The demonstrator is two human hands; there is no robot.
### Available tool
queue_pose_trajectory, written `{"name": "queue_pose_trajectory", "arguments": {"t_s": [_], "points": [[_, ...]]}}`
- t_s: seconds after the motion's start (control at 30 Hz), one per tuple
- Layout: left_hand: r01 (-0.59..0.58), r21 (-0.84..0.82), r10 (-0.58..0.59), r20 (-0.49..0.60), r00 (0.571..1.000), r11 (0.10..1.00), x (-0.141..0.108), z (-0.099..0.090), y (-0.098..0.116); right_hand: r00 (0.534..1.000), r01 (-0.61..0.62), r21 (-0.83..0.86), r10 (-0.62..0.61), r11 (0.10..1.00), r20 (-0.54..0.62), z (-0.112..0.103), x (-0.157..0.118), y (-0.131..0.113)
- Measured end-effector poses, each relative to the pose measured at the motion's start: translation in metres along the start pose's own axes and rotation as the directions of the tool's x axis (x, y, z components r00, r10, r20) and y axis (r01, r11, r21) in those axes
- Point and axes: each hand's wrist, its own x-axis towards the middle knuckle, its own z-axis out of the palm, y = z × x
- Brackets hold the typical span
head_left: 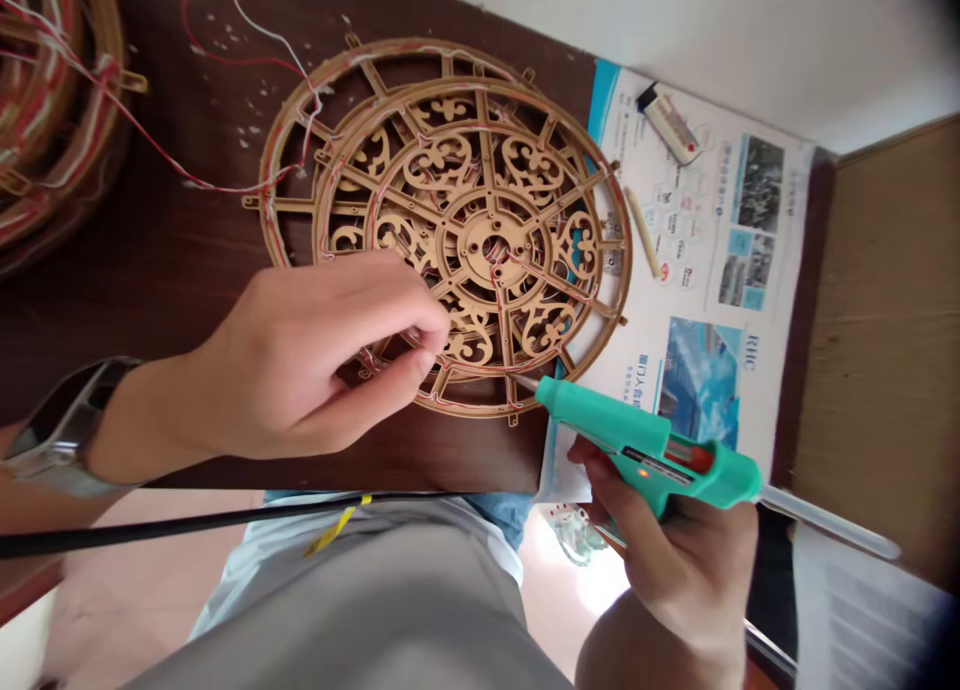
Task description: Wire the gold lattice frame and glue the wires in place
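My right hand (675, 560) is wrapped round a green hot glue gun (622, 425), whose small light glows orange and whose clear glue stick pokes out at the back. The gun's nozzle points at the lower rim of a round gold openwork frame (491, 185) with spokes and scroll shapes. Red and white wires run along its rings. Over the frame's lower left, my left hand (330, 355) is closed, thumb against forefinger; what it pinches, if anything, is hidden. Beneath the frame lies another similar ring (300, 90), shifted to the left.
At the far left stands a stack of gold rings (101, 80) with wires, one pair leading to the frame. A printed sheet (697, 240) at the right bears a small box (667, 122) and a thin stick (643, 232). A black cable (187, 520) crosses before my lap.
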Motion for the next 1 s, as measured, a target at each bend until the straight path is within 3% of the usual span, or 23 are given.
{"name": "queue_pose_trajectory", "arguments": {"t_s": [0.2,0.33,0.7,1.0], "points": [[-0.091,0.043,0.089,0.037,0.995,0.995,0.0,0.005,-0.011,1.0,-0.017,-0.036,0.017,0.999,0.009,-0.002,0.003,-0.002],[-0.072,0.143,0.065,0.047,0.997,0.987,-0.004,0.013,-0.015,0.999,-0.024,-0.074,0.026,0.997,0.021,-0.003,0.005,-0.007],[-0.094,0.181,0.078,0.094,0.993,0.979,-0.006,0.017,-0.018,1.0,-0.02,-0.1,0.019,0.995,-0.013,-0.002,0.003,-0.009],[-0.113,0.2,0.092,0.112,0.989,0.973,-0.006,0.017,-0.019,0.998,-0.008,-0.08,0.013,0.997,0.064,-0.002,0.011,-0.017]]}}
